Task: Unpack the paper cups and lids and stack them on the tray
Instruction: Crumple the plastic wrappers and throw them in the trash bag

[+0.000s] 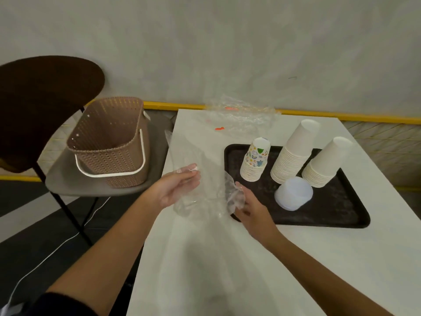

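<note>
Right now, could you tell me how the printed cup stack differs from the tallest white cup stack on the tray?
The printed cup stack carries colourful drawings; the tallest white stack is plain. The printed stack is shorter and stands nearly upright, while the white one leans right. The printed stack sits nearest the tray's left end. Both stand upside down on the tray.

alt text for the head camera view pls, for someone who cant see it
Both hands, left hand and right hand, hold a clear plastic wrapper over a white table. Beside it, a black tray carries three upside-down cup stacks and a pile of lids.
</note>
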